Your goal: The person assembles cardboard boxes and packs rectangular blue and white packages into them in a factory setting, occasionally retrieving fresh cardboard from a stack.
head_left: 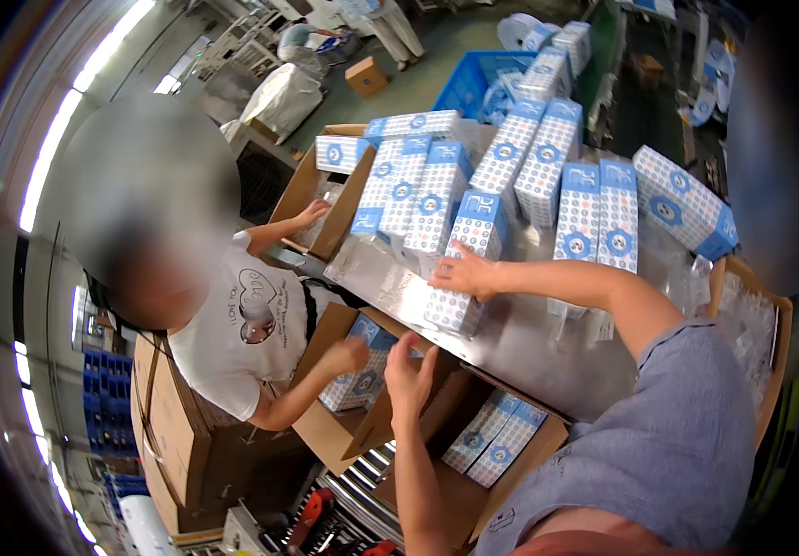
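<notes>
Head view: right hand (466,273) on one box (479,230); carton (530,456) shows two boxes (481,433).

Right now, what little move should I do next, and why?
Perhaps bring your left grip to the near end of the box that your right grip touches. Your left grip looks empty and open, close to that end, and only your right grip is on the box, so two may steady it better.
</notes>
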Action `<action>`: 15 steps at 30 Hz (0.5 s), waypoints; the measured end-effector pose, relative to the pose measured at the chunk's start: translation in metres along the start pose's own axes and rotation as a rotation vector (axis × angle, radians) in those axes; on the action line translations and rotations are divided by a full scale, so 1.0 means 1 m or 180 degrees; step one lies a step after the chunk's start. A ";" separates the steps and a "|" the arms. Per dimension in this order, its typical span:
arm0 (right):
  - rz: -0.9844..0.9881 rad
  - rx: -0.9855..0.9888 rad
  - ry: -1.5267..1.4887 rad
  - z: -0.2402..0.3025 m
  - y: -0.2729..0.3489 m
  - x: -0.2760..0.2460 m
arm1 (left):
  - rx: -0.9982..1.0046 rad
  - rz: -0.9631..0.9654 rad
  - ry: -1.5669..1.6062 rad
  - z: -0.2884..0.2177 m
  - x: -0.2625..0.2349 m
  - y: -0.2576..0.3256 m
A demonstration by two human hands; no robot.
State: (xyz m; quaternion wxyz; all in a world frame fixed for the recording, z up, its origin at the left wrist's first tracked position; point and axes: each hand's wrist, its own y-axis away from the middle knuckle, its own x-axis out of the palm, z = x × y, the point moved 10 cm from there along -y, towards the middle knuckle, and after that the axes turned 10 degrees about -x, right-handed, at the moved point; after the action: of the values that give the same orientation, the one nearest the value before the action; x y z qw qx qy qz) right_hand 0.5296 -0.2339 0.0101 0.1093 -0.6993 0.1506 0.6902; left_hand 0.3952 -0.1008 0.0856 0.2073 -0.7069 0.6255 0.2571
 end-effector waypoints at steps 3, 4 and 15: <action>-0.0366 -0.0612 -0.0836 0.039 0.004 0.009 | 0.0696 -0.0110 -0.1699 -0.019 0.058 -0.024; -0.0728 -0.0880 -0.1133 0.044 0.007 -0.009 | 0.0701 0.0012 -0.1683 -0.021 0.079 -0.031; -0.1656 0.1769 -0.0925 -0.278 0.180 -0.037 | 0.1122 0.0185 -0.2386 -0.096 0.125 -0.065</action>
State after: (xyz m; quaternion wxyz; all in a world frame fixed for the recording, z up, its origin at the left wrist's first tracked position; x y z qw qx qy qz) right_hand 0.7239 -0.5001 0.0635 0.4852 -0.5531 0.1325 0.6642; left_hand 0.4803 -0.2487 0.0806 0.5311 -0.5001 0.5609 0.3914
